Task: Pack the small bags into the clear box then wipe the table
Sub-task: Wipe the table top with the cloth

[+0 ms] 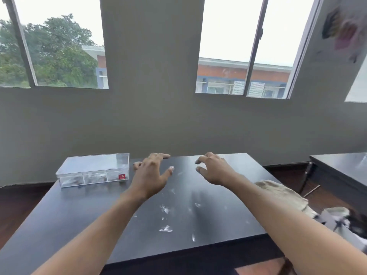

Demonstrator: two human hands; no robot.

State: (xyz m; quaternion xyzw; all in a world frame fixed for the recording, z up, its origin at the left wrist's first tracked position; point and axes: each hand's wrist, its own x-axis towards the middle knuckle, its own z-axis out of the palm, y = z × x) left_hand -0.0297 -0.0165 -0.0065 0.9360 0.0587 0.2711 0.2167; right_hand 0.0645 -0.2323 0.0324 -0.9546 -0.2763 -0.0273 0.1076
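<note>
Head view shows two bare hands, the left hand (pixel 150 176) and the right hand (pixel 214 170), both open and holding nothing over one dark table (pixel 83 211), with one closed clear box (pixel 93 170) at the far left and one cloth (pixel 282 193) at the right edge.

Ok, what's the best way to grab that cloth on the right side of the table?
Pinch the cloth at its bunched top with the right hand, coming down from above. It lies crumpled at the table's right edge, partly hidden by the forearm, so folds stand up.
</note>
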